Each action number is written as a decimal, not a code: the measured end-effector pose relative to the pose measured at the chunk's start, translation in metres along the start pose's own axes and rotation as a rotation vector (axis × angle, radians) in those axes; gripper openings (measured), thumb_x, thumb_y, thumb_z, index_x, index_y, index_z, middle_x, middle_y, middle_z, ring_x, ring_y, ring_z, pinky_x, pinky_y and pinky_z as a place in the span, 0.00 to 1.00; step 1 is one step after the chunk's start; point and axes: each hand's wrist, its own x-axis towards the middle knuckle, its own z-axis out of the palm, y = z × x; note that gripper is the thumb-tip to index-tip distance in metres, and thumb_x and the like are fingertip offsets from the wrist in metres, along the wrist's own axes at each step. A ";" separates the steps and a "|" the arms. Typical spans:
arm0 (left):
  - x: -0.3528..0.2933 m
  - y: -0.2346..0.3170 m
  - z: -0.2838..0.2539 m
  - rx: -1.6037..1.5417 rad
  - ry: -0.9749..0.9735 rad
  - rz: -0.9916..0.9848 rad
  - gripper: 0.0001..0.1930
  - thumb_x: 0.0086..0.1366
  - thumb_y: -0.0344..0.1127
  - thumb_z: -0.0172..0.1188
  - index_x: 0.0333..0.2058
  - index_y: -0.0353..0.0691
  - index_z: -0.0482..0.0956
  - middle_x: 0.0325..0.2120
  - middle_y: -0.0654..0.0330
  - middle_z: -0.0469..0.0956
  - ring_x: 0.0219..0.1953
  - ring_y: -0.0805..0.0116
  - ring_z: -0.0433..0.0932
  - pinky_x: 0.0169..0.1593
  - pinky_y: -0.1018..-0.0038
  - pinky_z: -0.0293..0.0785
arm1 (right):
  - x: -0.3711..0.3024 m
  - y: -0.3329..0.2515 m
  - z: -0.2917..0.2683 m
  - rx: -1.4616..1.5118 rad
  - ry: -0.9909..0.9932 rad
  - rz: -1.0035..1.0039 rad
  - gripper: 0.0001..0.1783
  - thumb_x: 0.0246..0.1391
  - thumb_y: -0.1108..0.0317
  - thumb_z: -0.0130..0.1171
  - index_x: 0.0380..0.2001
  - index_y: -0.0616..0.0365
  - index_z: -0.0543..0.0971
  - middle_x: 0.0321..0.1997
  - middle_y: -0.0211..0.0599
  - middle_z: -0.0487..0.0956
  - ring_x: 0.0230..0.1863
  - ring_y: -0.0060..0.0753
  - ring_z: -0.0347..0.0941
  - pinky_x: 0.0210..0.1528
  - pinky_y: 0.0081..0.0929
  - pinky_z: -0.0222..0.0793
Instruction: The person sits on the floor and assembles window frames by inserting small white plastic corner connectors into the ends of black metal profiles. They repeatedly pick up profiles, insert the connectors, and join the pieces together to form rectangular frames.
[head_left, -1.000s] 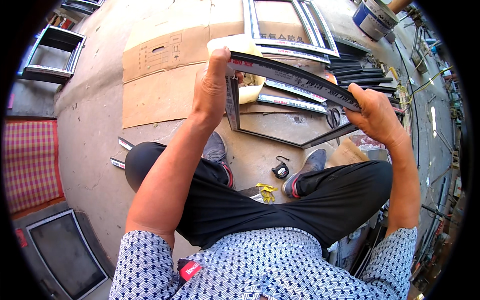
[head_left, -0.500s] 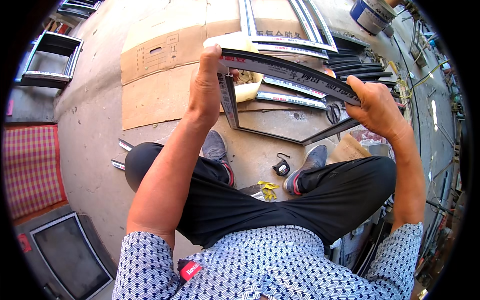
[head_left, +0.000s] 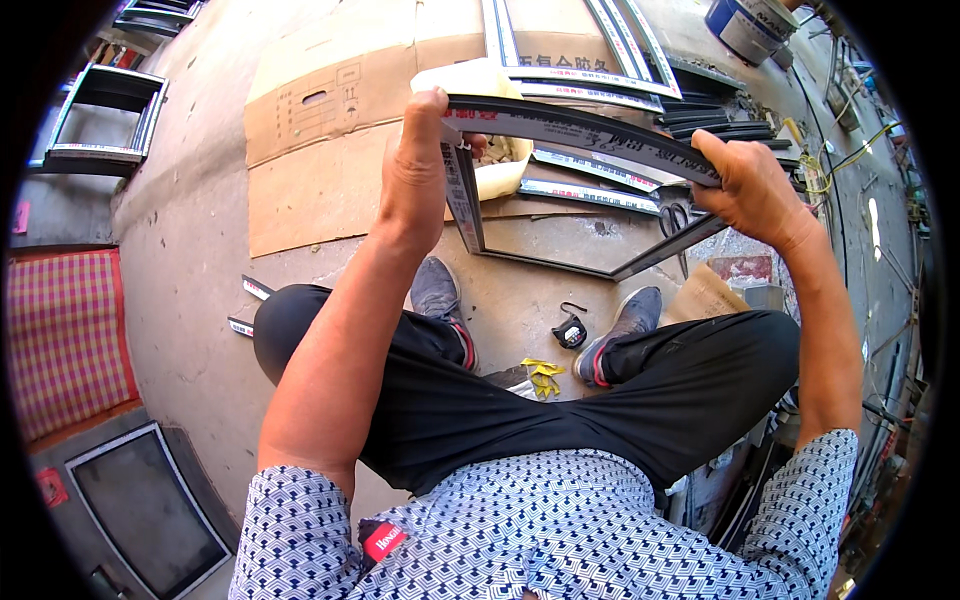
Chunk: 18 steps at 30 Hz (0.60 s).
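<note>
A rectangular dark metal frame [head_left: 585,128], with printed film along its faces, is held up in front of me above my feet. Its far-left corner sits in the grip of my left hand [head_left: 415,160], thumb on top and fingers curled behind. My right hand [head_left: 752,188] is wrapped round the opposite end of the same top bar. The lower bar hangs over the floor between my shoes. Behind the left corner stands a cream-coloured open container [head_left: 505,172] with small pale pieces in it, partly hidden by the frame.
Flattened cardboard [head_left: 320,190] covers the floor ahead. Film-covered metal strips [head_left: 590,195] and black bars [head_left: 720,130] lie beyond the frame, with scissors [head_left: 674,222] near my right hand. A tape measure [head_left: 570,330] and yellow scraps [head_left: 541,378] lie between my feet. A bucket [head_left: 750,30] stands far right.
The frame's top bar has tilted slightly, its right end a little higher along with my right hand. Both hands keep their grip.
</note>
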 end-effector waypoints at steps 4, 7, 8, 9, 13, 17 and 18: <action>0.001 -0.006 -0.003 -0.029 -0.004 0.015 0.25 0.72 0.60 0.51 0.44 0.41 0.78 0.35 0.59 0.81 0.40 0.69 0.78 0.51 0.67 0.74 | 0.002 -0.003 -0.005 -0.061 0.008 -0.007 0.20 0.47 0.70 0.68 0.44 0.59 0.72 0.30 0.54 0.81 0.37 0.61 0.79 0.37 0.49 0.74; 0.001 -0.010 -0.002 -0.009 -0.014 0.060 0.29 0.71 0.62 0.51 0.48 0.37 0.77 0.37 0.58 0.80 0.40 0.71 0.78 0.49 0.70 0.75 | -0.002 -0.006 -0.001 -0.046 0.018 0.014 0.21 0.48 0.70 0.68 0.45 0.59 0.73 0.30 0.55 0.81 0.38 0.61 0.79 0.38 0.49 0.74; 0.001 -0.011 -0.002 0.007 -0.019 0.081 0.32 0.71 0.64 0.51 0.50 0.35 0.77 0.38 0.57 0.80 0.40 0.71 0.77 0.48 0.71 0.76 | -0.002 -0.005 0.000 -0.048 0.019 0.014 0.22 0.48 0.70 0.68 0.45 0.59 0.73 0.30 0.55 0.81 0.38 0.61 0.79 0.38 0.49 0.73; 0.002 -0.012 -0.003 -0.011 -0.026 0.072 0.29 0.72 0.61 0.51 0.49 0.36 0.77 0.37 0.58 0.80 0.40 0.71 0.77 0.49 0.71 0.75 | -0.003 -0.005 0.002 -0.049 0.021 0.016 0.22 0.47 0.70 0.68 0.46 0.59 0.73 0.30 0.55 0.81 0.38 0.61 0.79 0.38 0.49 0.73; 0.004 -0.016 -0.007 -0.056 -0.020 0.053 0.23 0.74 0.55 0.51 0.48 0.38 0.77 0.37 0.59 0.80 0.42 0.70 0.78 0.53 0.69 0.74 | -0.003 -0.004 0.003 -0.113 0.007 0.003 0.21 0.46 0.70 0.68 0.44 0.58 0.73 0.29 0.54 0.81 0.37 0.61 0.79 0.38 0.50 0.74; 0.006 -0.020 -0.010 -0.082 -0.007 0.067 0.21 0.75 0.51 0.52 0.48 0.36 0.77 0.38 0.57 0.79 0.42 0.67 0.77 0.55 0.68 0.73 | -0.003 -0.006 0.008 -0.088 0.018 -0.006 0.19 0.48 0.70 0.66 0.41 0.58 0.71 0.28 0.52 0.80 0.36 0.61 0.79 0.38 0.51 0.73; 0.008 -0.022 -0.008 -0.086 -0.008 0.076 0.21 0.75 0.51 0.52 0.48 0.36 0.77 0.38 0.57 0.79 0.42 0.67 0.77 0.54 0.67 0.74 | -0.004 -0.004 0.008 -0.098 0.016 -0.017 0.19 0.48 0.69 0.66 0.41 0.58 0.71 0.28 0.52 0.80 0.36 0.61 0.79 0.37 0.51 0.73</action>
